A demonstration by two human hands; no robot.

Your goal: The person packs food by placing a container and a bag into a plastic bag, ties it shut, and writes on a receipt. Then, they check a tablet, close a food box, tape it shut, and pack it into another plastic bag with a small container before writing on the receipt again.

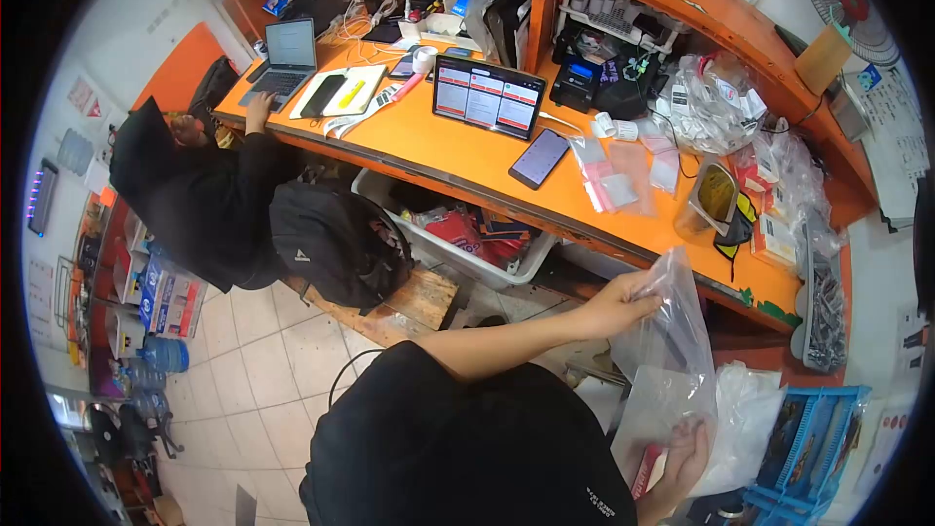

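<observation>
A clear plastic bag (672,360) hangs between my two hands at the lower right, beyond the desk's front edge. My left hand (628,304) pinches its upper part, with thumb and fingers closed on the film. Lower down, my right hand (686,458) has its fingers against the bag's lower side, curled round the plastic. A red and white item (647,469) shows beside my right hand, behind or inside the film; which one I cannot tell.
The orange desk (390,151) bears a tablet (487,97), a phone (539,158), small plastic bags (609,180) and a metal container (709,197). A co-worker in black (209,190) sits left at a laptop (290,44). A blue rack (808,448) stands lower right, a white bin (531,268) below the desk.
</observation>
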